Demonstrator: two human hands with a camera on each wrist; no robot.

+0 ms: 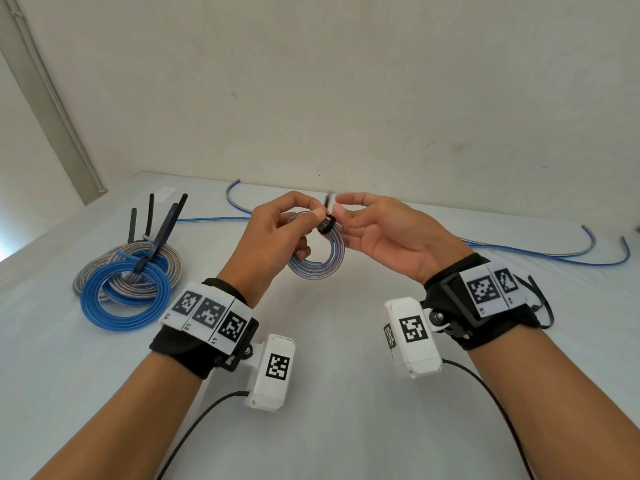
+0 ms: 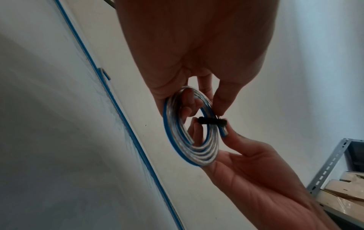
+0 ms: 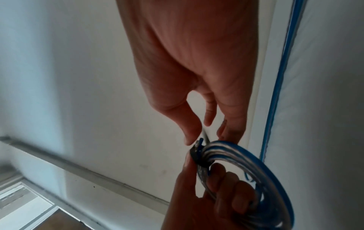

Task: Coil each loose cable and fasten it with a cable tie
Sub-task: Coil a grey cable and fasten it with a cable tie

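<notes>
Coiled cable (image 1: 317,252), mid-frame, hangs from my left hand (image 1: 273,237); my right hand (image 1: 384,233) pinches its black cable tie (image 1: 326,226).

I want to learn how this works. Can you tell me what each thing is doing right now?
Left hand: grips the small coil.
Right hand: pinches the tie's tail.
Small coil: wound, held above the table.
Black cable tie: looped round the small coil.
Coils on the left: wound, tied, piled on the table.
Loose cable: uncoiled, lying on the table.
</notes>
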